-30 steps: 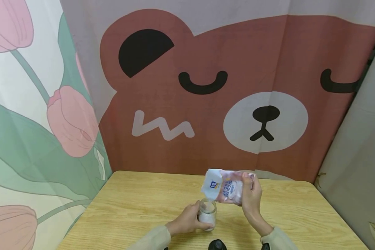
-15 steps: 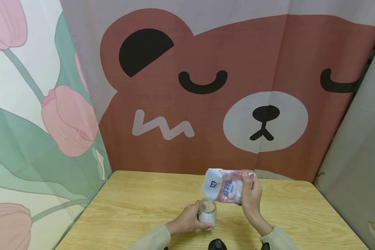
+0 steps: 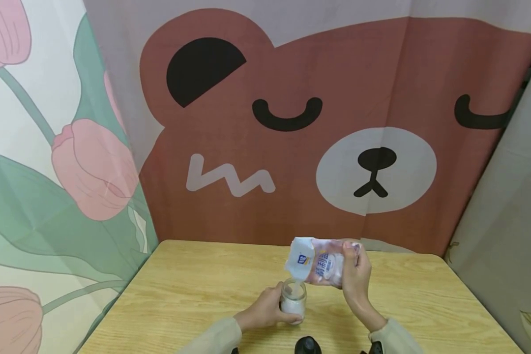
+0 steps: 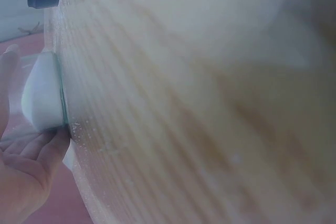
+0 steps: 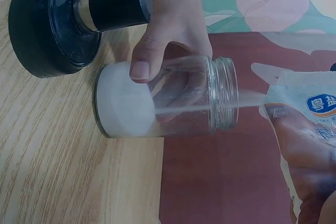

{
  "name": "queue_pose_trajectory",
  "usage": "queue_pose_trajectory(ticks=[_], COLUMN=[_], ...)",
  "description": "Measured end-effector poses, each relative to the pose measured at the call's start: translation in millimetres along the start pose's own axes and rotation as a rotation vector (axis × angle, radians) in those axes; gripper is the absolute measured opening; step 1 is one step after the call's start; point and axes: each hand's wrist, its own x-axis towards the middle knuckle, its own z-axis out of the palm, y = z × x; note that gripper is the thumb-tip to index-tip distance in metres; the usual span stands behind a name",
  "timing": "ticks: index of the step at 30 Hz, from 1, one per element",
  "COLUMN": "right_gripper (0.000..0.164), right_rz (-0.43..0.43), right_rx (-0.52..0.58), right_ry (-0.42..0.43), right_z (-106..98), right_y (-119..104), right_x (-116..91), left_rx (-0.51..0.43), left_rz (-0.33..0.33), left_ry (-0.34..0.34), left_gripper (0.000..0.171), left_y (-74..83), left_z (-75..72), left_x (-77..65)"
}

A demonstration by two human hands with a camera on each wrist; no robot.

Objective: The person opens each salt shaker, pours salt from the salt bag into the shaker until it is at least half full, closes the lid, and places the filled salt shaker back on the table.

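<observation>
My left hand (image 3: 265,309) grips a clear glass jar (image 3: 294,301), which stands upright on the table with its threaded mouth uncovered. White salt (image 5: 126,106) fills the lower part, seen also in the left wrist view beside the left hand (image 4: 26,174). Above and right of the jar, my right hand (image 3: 357,275) holds the far end of a pink and pale blue salt bag (image 3: 323,260). The bag tilts with its open corner over the mouth. A thin white stream (image 5: 199,107) runs from that corner into the jar. Some right-hand fingers are hidden behind the bag.
Close to me, just in front of the jar, stands a black round-based piece (image 5: 58,22) with a short post and a gold band. The wooden table (image 3: 194,275) reaches back to a bear-print curtain (image 3: 230,216). Small white grains dot the tabletop in the left wrist view.
Both hands, the jar and the bag keep nearly the same places while salt runs down. The head view has shifted slightly.
</observation>
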Motion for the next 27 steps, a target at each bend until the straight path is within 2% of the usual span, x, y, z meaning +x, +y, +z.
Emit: queue_pose_trajectory(ticks=[9,19,27], right_gripper=[0.023,0.022,0.023], right_rz=[0.002,-0.025,-0.028], right_rx=[-0.015,-0.008,-0.002], right_ry=[-0.017,-0.003,0.003], right_z=[-1.5,-1.0,-0.2], right_y=[-11.1,2.7,2.6], right_x=[-0.8,1.2,0.8], left_rx=[0.000,-0.004,0.009], left_rz=[0.021,0.005,-0.003], left_ry=[0.000,0.000,0.003], left_gripper=[0.060,0.060,0.060], left_y=[-0.5,0.8,-1.4], left_z=[-0.3,0.4,1.5], left_x=[0.2,-0.5,0.7])
